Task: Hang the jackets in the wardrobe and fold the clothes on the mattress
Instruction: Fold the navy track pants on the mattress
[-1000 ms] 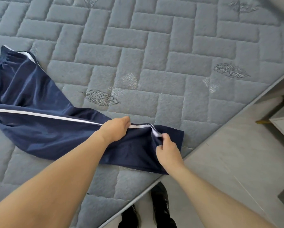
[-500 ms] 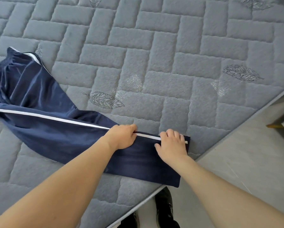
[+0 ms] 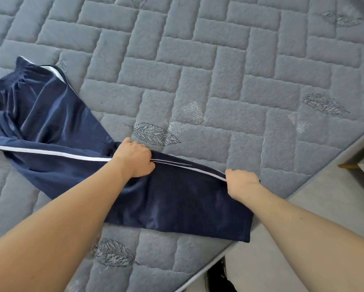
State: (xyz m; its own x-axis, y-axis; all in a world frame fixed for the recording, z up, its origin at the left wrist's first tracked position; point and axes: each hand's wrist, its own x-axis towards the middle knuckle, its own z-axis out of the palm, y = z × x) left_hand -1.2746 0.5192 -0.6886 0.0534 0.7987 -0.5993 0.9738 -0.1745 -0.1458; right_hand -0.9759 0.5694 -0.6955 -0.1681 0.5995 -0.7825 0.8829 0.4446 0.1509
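The pants (image 3: 75, 165) lie on the mattress (image 3: 198, 70), from the far left side to the near right edge. The left hand (image 3: 133, 159) is on the middle of the pants. The right hand (image 3: 241, 182) is at the leg end, near the mattress edge. The floor (image 3: 303, 211) is to the right of the mattress. A shoe (image 3: 218, 275) stands on the floor, just beside the near edge.

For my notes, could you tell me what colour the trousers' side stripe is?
White, on the navy trousers; head view.
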